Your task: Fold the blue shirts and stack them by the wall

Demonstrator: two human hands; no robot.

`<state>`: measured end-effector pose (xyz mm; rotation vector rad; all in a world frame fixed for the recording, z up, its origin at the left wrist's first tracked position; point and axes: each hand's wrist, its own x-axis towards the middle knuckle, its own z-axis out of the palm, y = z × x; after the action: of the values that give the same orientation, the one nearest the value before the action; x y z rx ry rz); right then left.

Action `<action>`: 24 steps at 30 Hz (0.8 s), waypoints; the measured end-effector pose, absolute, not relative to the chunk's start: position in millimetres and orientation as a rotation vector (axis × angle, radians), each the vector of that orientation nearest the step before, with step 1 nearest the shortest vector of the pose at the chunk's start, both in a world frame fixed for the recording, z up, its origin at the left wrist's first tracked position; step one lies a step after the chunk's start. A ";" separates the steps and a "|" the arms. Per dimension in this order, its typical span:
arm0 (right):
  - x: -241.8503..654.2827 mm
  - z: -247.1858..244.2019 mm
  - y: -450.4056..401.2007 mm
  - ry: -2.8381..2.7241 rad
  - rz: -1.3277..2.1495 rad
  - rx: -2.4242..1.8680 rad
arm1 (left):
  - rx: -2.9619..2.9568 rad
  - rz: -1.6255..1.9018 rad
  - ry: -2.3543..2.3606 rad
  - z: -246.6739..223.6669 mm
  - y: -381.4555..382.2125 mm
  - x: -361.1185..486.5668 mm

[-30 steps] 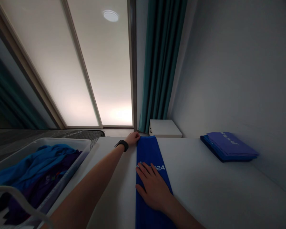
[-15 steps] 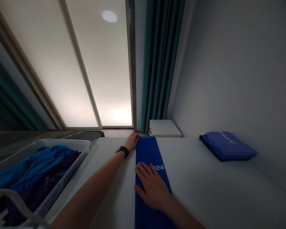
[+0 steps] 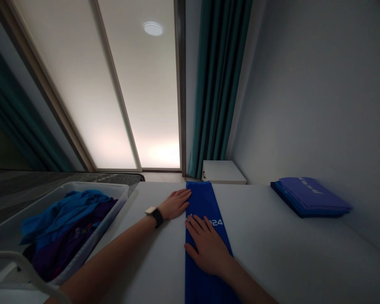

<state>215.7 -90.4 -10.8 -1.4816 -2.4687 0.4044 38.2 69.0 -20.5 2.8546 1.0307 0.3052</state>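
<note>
Blue cloth [image 3: 203, 200] cut off below (lettering [image 3: 217, 222] partly hidden).

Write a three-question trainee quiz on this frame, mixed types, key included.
1. Which hand partly covers the white lettering on the blue cloth? A) left B) right C) neither
2. True or false: the folded stack lies to the right of the blue cloth.
3. Fill in: the plastic bin holds blue and ____ fabric.

Key:
1. B, the right hand
2. True
3. purple
</note>
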 end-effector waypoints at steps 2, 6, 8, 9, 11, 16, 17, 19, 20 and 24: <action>215.6 -11.4 -90.1 -2.467 0.395 -1.485 | 2.844 0.284 1.103 -22.6 71.7 39.3; 215.4 -12.5 -89.2 -2.474 0.385 -1.481 | 2.818 0.295 1.208 -25.9 79.0 44.6; 215.5 -12.6 -88.9 -2.477 0.383 -1.482 | 2.817 0.308 1.226 -27.6 82.6 46.7; 215.6 -12.5 -88.9 -2.477 0.383 -1.483 | 2.817 0.311 1.232 -28.5 84.4 47.5; 216.0 -12.5 -89.0 -2.475 0.389 -1.483 | 2.811 0.305 1.250 -30.1 87.3 48.8; 216.2 -13.7 -89.2 -2.476 0.382 -1.477 | 2.792 0.315 1.290 -29.9 85.6 50.3; 216.1 -14.3 -89.1 -2.477 0.373 -1.478 | 2.791 0.334 1.291 -29.3 82.9 49.9; 215.9 -15.5 -88.7 -2.481 0.355 -1.479 | 2.794 0.364 1.272 -28.3 75.0 48.1; 215.8 -16.0 -88.4 -2.483 0.348 -1.479 | 2.797 0.370 1.252 -28.1 70.1 46.7; 215.9 -15.2 -88.1 -2.490 0.354 -1.475 | 2.815 0.361 1.190 -29.0 48.7 39.0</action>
<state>215.9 -88.1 -15.2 -1.4746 -2.4899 0.3543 39.0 48.7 -29.0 2.8145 1.1904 0.3610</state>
